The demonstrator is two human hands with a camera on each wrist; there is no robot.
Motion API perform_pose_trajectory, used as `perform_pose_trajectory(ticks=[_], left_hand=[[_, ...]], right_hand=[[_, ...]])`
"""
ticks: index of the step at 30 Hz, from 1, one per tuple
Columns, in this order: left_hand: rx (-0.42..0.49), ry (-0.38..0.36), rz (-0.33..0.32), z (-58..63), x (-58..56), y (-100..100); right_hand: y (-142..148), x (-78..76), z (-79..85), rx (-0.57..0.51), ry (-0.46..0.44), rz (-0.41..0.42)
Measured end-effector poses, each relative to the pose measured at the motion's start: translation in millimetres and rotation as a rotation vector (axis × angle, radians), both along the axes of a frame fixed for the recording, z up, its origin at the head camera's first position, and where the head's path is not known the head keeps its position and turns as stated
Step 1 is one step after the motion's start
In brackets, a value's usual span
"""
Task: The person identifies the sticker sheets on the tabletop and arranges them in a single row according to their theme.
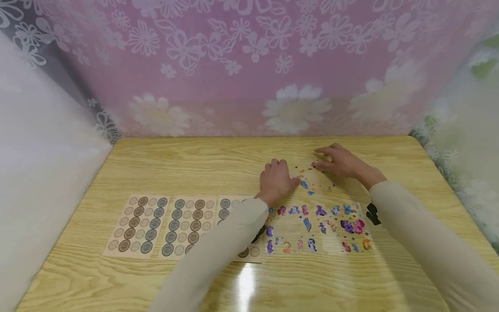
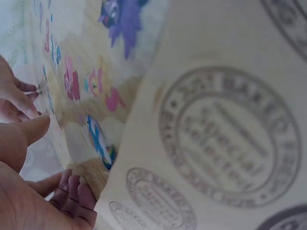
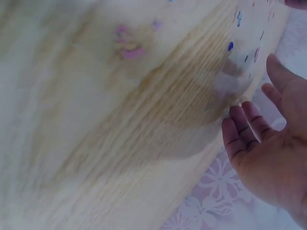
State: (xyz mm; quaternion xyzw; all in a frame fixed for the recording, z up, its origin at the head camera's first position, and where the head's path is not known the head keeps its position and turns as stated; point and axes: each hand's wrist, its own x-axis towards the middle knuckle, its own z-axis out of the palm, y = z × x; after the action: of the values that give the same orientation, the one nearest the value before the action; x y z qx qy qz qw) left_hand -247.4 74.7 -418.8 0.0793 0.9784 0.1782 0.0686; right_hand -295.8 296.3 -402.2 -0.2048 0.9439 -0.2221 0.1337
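A clear sticker sheet with small colourful pony figures (image 1: 304,184) lies flat between the two hands in the head view. My left hand (image 1: 276,181) rests at its left side, the thumb stretched toward the sheet and the other fingers loosely bent on the table. At the sheet's far right, my right hand (image 1: 340,162) has its fingers spread and relaxed, the thumb close to a pink sticker. In the right wrist view the right hand (image 3: 268,143) shows its fingertips at the table surface. The left hand (image 2: 29,191) appears beside the sheets in the left wrist view.
Nearer the body lies more clear film with pony stickers (image 1: 321,211). On the left are kraft sheets of round labels (image 1: 137,225), (image 1: 189,226), the third partly under the left sleeve (image 1: 218,251). A floral curtain (image 1: 234,78) hangs behind the wooden table (image 1: 156,164).
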Motion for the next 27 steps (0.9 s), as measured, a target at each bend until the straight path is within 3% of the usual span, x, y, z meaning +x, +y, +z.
perform_pose_trajectory(ticks=[5, 11, 20, 27], left_hand=[[-0.045, -0.001, 0.028, 1.3, 2.7, 7], [-0.076, 0.0, 0.042, 0.1, 1.1, 8], [-0.006, -0.011, 0.043, 1.0, -0.2, 0], [0.089, -0.014, 0.069, -0.8, -1.7, -3]], right_hand=[[2, -5.0, -1.3, -0.027, -0.072, -0.028], [4, -7.6, -8.3, -0.036, -0.062, -0.042], [0, -13.5, -12.5, -0.033, -0.041, -0.055], [-2, -14.5, -13.2, -0.088, -0.049, -0.05]])
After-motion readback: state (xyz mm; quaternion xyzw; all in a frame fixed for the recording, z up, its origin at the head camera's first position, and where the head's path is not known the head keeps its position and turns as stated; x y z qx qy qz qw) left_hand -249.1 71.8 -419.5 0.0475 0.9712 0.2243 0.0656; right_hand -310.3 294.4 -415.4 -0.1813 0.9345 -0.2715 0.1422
